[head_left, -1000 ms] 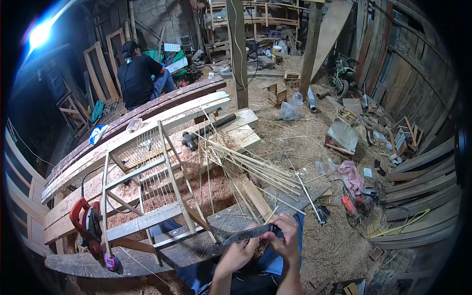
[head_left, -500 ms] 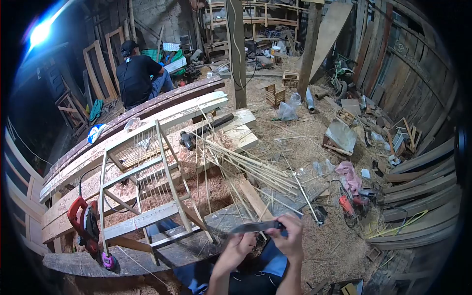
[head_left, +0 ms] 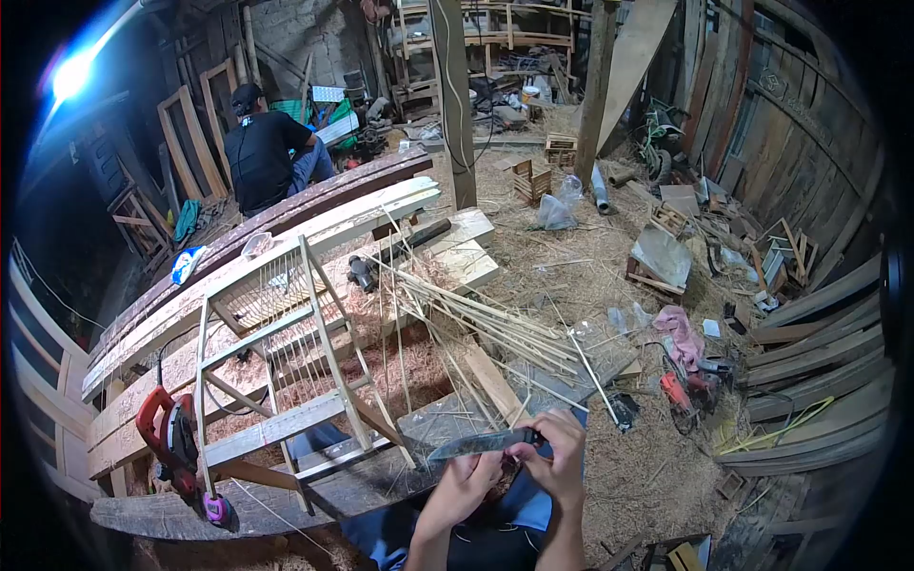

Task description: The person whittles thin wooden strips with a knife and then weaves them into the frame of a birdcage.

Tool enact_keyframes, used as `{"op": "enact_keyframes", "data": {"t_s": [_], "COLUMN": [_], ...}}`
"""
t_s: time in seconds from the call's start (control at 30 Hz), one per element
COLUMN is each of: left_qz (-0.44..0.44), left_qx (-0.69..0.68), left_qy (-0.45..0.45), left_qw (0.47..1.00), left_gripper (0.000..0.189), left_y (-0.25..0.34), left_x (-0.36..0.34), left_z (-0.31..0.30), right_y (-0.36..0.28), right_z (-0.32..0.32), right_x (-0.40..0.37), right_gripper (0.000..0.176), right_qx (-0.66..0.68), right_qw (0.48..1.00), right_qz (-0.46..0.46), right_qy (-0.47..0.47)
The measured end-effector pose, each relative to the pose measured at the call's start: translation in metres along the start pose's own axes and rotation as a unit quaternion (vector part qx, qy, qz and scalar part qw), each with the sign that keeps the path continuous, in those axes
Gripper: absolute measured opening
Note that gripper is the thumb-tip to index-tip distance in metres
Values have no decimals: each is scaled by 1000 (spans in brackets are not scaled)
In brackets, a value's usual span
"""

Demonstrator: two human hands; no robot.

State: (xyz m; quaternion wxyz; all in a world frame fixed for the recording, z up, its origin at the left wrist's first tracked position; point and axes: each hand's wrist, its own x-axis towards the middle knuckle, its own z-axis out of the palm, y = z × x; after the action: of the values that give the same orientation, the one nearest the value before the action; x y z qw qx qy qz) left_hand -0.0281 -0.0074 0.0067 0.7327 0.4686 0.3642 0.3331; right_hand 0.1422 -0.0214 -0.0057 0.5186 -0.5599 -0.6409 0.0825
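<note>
A knife (head_left: 478, 444) with a broad dark blade lies across the view just above my lap, its tip to the left. My right hand (head_left: 558, 447) is closed round the handle. My left hand (head_left: 466, 483) sits under the blade with its fingers bent together; whatever they pinch is hidden or too small to name. In front of my hands is a bundle of thin wooden sticks (head_left: 514, 328), spread over the bench. To the left stands a wooden frame (head_left: 328, 328) strung with thin rods. A flat board (head_left: 497, 383) rests just beyond the knife.
A red power saw (head_left: 168, 433) and a purple tape measure (head_left: 217, 509) are at the bench's left end. A hammer-like tool (head_left: 363, 273) lies among shavings. Another person (head_left: 267, 152) sits at the far left. Red power tools (head_left: 678, 390) lie on the littered floor at right.
The knife's blade has swung slightly, its tip now lower and further left. Both hands remain close together in nearly the same place. The view has shifted a little.
</note>
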Motion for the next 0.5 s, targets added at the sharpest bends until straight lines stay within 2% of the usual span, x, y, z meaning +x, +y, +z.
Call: {"op": "enact_keyframes", "data": {"t_s": [0.1,0.17,0.2,0.23,0.27,0.3,0.37,0.4,0.47,0.5], "left_qz": [34,181,101,18,75,77,-10,11,7,14], "left_qx": [75,235,113,-11,19,19,-38,-20,-20,-16], "left_qy": [29,44,52,58,62,62,2,21,32,36], "left_qw": [996,954,987,998,995,995,999,1000,999,999], "left_gripper": [27,25,25,24,26,26,29,29,29,29], "left_y": [2,-4,10,26,21,24,32,29,25,24], "left_x": [3,8,7,4,6,0,-12,-6,2,10], "left_z": [1,-3,-3,-5,-15,-17,-16,-13,-15,-16], "right_y": [12,18,39,45,64,75,93,90,65,45], "right_z": [3,2,2,-4,-4,-16,-36,-36,-37,-29], "right_x": [-2,-2,-10,-10,-21,-31,-39,-35,-34,-24], "right_gripper": [46,46,45,46,48,48,49,49,49,48], "right_qx": [5,-55,-90,-109,-70,-70,-22,-21,4,-14], "right_qw": [1000,997,994,990,989,989,938,940,966,970], "right_qz": [0,-5,-5,0,57,54,234,232,170,129], "right_qy": [9,50,66,87,114,115,254,251,196,207]}}
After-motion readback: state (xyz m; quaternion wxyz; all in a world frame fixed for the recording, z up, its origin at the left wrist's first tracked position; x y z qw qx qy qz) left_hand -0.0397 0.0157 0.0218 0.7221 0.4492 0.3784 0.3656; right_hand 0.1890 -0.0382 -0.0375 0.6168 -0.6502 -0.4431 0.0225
